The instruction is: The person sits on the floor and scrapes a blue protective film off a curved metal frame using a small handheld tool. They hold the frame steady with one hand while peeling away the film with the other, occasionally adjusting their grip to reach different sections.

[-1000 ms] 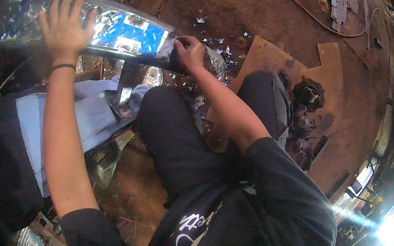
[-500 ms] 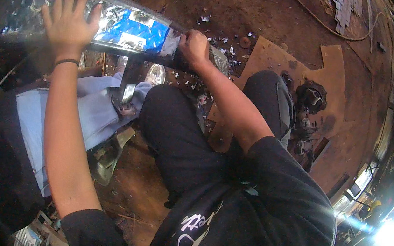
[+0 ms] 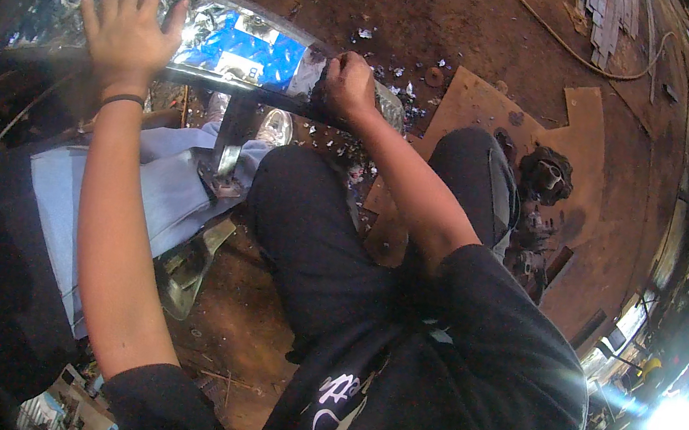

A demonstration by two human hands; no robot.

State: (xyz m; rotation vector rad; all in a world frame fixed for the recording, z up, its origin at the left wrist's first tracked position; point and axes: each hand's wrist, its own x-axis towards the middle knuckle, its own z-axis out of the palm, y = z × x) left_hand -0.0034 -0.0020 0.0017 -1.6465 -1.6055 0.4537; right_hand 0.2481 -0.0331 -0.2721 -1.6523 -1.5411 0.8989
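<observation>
A long, curved, shiny metal bar like a chrome bumper (image 3: 205,22) lies across the upper left, with a blue and white patch (image 3: 273,61) on its face. My left hand (image 3: 133,42) rests flat on its shiny surface, fingers spread and holding nothing. Near the bar's right end, my right hand (image 3: 351,87) is closed and presses against it. Something dark shows under that fist, but I cannot make out what it is. A metal bracket (image 3: 230,138) extends from the bar's underside toward me.
Pale blue trousers (image 3: 175,170) and a shoe (image 3: 275,127) of another person are close on the left. Brown cardboard (image 3: 459,101) and a dark, greasy metal part (image 3: 546,174) lie at the right. Scraps litter the ground; a hose (image 3: 551,39) curves at the top right.
The view has shifted slightly. My right hand stays closed at the bar's right end, and its wrist has turned a little. My left hand remains spread flat on the bar.
</observation>
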